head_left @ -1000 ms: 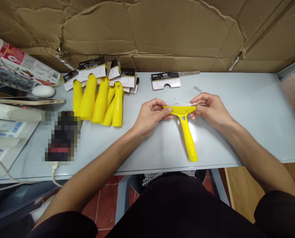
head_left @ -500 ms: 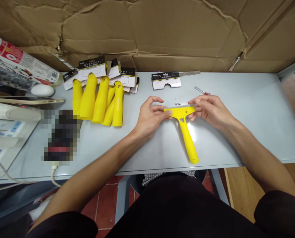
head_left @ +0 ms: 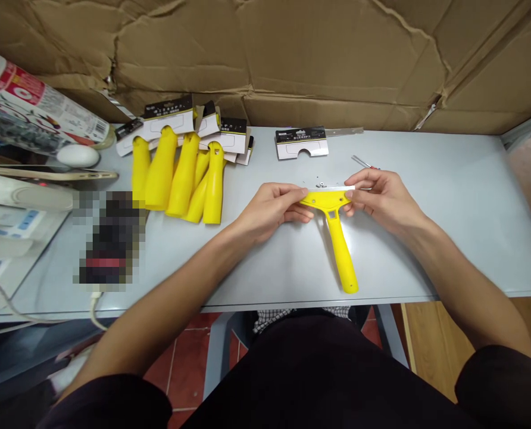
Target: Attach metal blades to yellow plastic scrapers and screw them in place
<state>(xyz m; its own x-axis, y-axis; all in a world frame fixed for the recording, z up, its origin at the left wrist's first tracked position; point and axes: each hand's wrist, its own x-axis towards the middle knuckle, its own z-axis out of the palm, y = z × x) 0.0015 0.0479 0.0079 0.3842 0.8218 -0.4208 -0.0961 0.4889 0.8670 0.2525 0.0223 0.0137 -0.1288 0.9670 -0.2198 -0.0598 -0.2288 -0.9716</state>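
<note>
A yellow scraper (head_left: 342,247) with a wide T-shaped head is held between my two hands, its handle pointing down toward the table's near edge. Along the top of its head runs a thin pale blade (head_left: 330,189). My left hand (head_left: 278,207) pinches the left end of the head, thumb on top. At the right end my right hand (head_left: 375,193) grips the head and blade between thumb and fingers. Just beyond the blade lie small screws (head_left: 321,185). A screwdriver (head_left: 362,161) lies behind my right hand, its handle mostly hidden.
Several yellow scraper handles (head_left: 182,176) with cardboard sleeves are piled at the left. A black-and-white card sleeve (head_left: 302,143) and a metal strip (head_left: 344,131) lie at the back. A cable runs to a blurred-out device (head_left: 109,238). Cardboard (head_left: 314,59) walls the far side.
My left thumb has shifted up to the blade's left end. My right fingers have closed down onto the right end of the head, and more of the blade shows.
</note>
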